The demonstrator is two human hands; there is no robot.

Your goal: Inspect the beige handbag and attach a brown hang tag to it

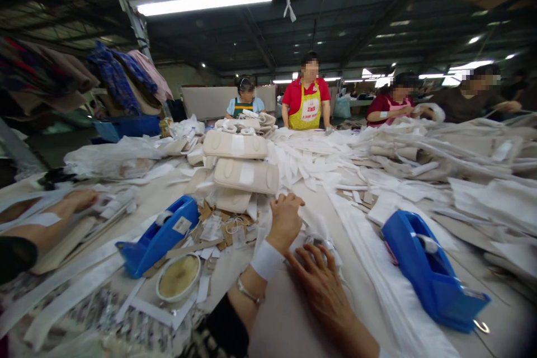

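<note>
1. Hands first: my right hand (321,282) lies flat, fingers spread and released, on a small crumpled white piece (312,238) on the bench (289,324); my left hand (286,218) is clenched in a loose fist just beyond it, a white band round the wrist. I cannot tell whether the fist grips anything.
2. Just left of my left arm sits a round tin (179,277) of yellowish paste, with paper strips scattered about it.
3. Two blue tape dispensers flank me: one (159,235) on the left beside the tin, the other (432,268) on the right, near the bench edge.
4. Long white fabric strips (377,268) run between my right hand and the right dispenser.
5. Directly beyond my fist, stacked beige padded pieces (245,174) block the middle of the bench.
6. At far left, another person's hand (79,199) rests on flat strips.
7. Farthest off, four co-workers stand or sit behind heaps of white cloth, one in a yellow apron (309,112).
</note>
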